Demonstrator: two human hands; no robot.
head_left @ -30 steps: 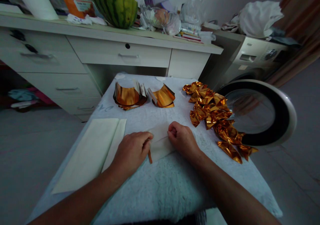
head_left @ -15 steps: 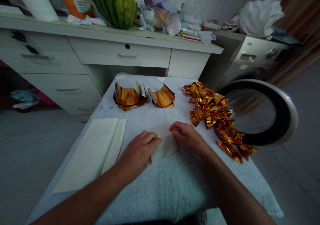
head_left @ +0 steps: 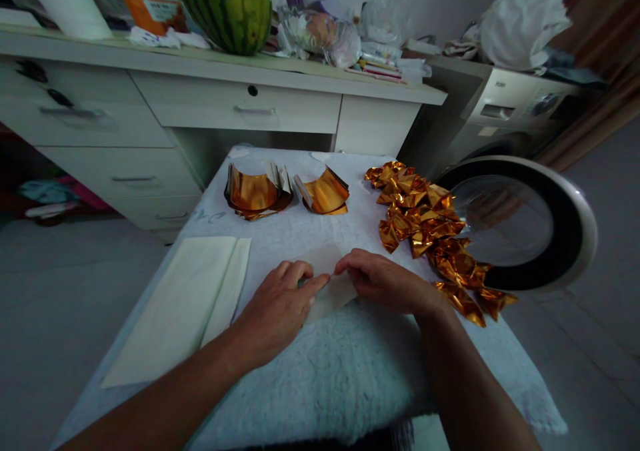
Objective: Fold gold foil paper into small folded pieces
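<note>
A pale sheet of paper (head_left: 332,299) lies on the cloth-covered table (head_left: 320,377) in front of me, with a folded edge across its middle. My left hand (head_left: 280,307) rests on the paper's left part, its thumb and fingers gripping at the fold. From the right, my right hand (head_left: 375,277) pinches the same fold, its fingertips close to my left thumb. Beyond my hands stand two curved stacks of gold foil paper, a larger left stack (head_left: 253,193) and a smaller right stack (head_left: 326,192). To the right lies a heap of folded gold foil pieces (head_left: 423,214).
White folded paper sheets (head_left: 173,304) lie on the table's left side. A white desk (head_left: 200,101) with drawers stands behind, holding a cut watermelon (head_left: 225,14) and plastic bags. An open washing machine door (head_left: 575,224) juts close to the table's right edge.
My left thumb has moved right along the fold, and my right fingertips have shifted slightly left toward it. The bit of brown beneath my left hand is now out of sight.
</note>
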